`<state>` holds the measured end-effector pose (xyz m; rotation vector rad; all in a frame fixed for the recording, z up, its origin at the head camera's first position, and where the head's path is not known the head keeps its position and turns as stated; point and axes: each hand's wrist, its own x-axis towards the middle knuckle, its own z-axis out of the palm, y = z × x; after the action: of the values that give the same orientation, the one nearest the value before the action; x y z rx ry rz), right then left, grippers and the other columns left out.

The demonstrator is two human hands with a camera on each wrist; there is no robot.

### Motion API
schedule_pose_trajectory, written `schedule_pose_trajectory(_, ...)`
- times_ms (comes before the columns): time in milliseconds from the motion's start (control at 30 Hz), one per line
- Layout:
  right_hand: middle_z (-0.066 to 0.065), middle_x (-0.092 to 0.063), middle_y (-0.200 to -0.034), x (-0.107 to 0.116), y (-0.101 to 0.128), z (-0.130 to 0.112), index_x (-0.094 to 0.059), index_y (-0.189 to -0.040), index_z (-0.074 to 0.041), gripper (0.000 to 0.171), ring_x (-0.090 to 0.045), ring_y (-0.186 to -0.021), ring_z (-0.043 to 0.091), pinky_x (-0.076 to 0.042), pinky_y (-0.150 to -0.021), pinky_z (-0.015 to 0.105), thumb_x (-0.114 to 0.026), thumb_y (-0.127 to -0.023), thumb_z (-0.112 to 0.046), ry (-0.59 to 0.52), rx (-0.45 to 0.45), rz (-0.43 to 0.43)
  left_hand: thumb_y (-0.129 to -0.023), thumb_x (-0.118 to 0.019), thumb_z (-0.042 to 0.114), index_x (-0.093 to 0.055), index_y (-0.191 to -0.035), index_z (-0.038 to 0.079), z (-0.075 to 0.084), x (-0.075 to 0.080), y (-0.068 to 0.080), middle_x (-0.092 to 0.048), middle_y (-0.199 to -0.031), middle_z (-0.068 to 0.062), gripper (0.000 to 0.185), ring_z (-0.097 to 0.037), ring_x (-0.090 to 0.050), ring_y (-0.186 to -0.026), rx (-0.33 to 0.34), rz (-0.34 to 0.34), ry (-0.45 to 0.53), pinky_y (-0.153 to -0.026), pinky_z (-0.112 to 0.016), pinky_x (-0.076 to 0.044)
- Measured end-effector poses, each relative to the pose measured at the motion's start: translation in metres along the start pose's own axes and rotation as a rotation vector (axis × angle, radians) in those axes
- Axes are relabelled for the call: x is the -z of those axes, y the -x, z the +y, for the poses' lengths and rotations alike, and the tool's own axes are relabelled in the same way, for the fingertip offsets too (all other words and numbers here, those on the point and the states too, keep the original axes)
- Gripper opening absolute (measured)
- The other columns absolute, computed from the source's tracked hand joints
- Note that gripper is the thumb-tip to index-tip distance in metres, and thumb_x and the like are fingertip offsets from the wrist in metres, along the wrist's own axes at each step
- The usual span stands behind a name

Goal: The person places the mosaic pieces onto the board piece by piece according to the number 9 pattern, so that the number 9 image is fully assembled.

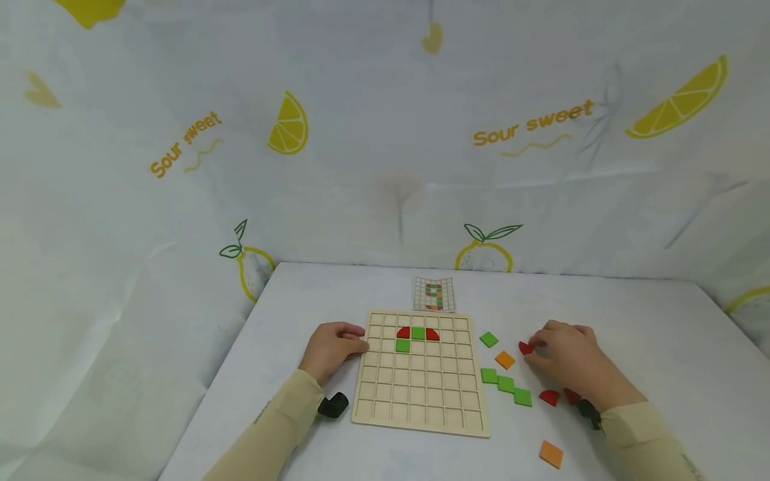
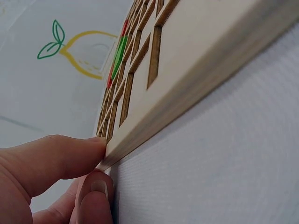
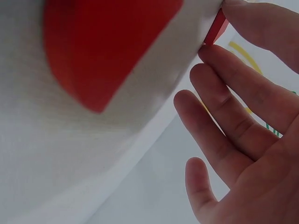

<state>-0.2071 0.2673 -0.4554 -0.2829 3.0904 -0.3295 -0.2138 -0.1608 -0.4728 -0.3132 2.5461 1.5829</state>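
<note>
A pale wooden grid board (image 1: 421, 381) lies on the white table. Two red quarter-round tiles and two green square tiles sit in cells near its far side. My left hand (image 1: 333, 349) holds the board's left edge, its fingertips (image 2: 96, 154) right at the wooden rim. To the right of the board, my right hand (image 1: 568, 351) pinches a red quarter-round tile (image 1: 526, 348) between thumb and index finger. That same tile (image 3: 216, 25) shows partly in the right wrist view, while the other fingers are spread and hold nothing.
Loose green tiles (image 1: 506, 384) and an orange tile (image 1: 504, 360) lie between board and right hand. A red tile (image 1: 549, 397) sits near the right wrist, another orange tile (image 1: 551, 454) nearer the front. Behind the board lies a pattern card (image 1: 434, 294).
</note>
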Motion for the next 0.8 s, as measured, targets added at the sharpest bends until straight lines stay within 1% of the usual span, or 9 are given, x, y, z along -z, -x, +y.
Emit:
schedule_pose_trajectory(133,0.008,-0.070,-0.098,0.000,-0.002,-0.004,-0.080,-0.104,-0.005,0.027,-0.067,-0.097,0.032,-0.035,-0.107,0.076,-0.090,-0.087,-0.022,0.002,0.009,0.006,-0.086,-0.090,0.018,-0.081,-0.112,0.012,0.001,0.004,0.003,-0.078,-0.097,-0.003,0.028,-0.016,-0.069,-0.090,-0.004,0.006,-0.002,-0.079,-0.028,-0.056)
schedule_pose_trajectory(267,0.007,-0.070,-0.098,0.000,-0.005,-0.006,-0.080,-0.105,-0.004,0.027,-0.067,-0.097,0.032,-0.035,-0.109,0.075,-0.090,-0.087,-0.022,0.003,0.019,0.005,-0.086,-0.089,0.018,-0.081,-0.111,0.013,-0.002,0.004,0.000,-0.078,-0.098,-0.003,0.026,-0.016,-0.068,-0.092,-0.006,0.015,-0.015,-0.080,-0.028,-0.055)
schedule_pose_trajectory(467,0.001,-0.070,-0.094,0.000,-0.011,-0.017,-0.080,-0.101,-0.006,0.023,-0.068,-0.097,0.029,-0.036,-0.107,0.073,-0.089,-0.087,-0.022,-0.016,0.095,0.033,-0.085,-0.090,0.016,-0.082,-0.110,0.014,-0.001,0.003,-0.002,-0.078,-0.095,-0.001,0.027,-0.016,-0.069,-0.088,0.009,0.005,0.002,-0.077,-0.027,-0.055)
schedule_pose_trajectory(600,-0.001,-0.069,-0.093,0.002,-0.020,-0.034,-0.080,-0.100,-0.008,0.020,-0.069,-0.098,0.027,-0.036,-0.108,0.072,-0.088,-0.089,-0.024,-0.029,0.146,0.035,-0.084,-0.091,0.015,-0.082,-0.109,0.013,0.001,0.002,-0.002,-0.077,-0.093,-0.002,0.027,-0.015,-0.068,-0.086,0.004,0.003,0.000,-0.076,-0.026,-0.054)
schedule_pose_trajectory(800,-0.004,-0.068,-0.094,0.002,-0.033,-0.071,-0.081,-0.100,-0.012,0.019,-0.068,-0.100,0.023,-0.037,-0.112,0.069,-0.087,-0.092,-0.028,-0.015,0.206,0.024,-0.084,-0.091,0.016,-0.082,-0.109,0.012,0.003,0.001,0.002,-0.077,-0.093,-0.002,0.027,-0.015,-0.068,-0.086,-0.019,0.013,-0.013,-0.078,-0.027,-0.054)
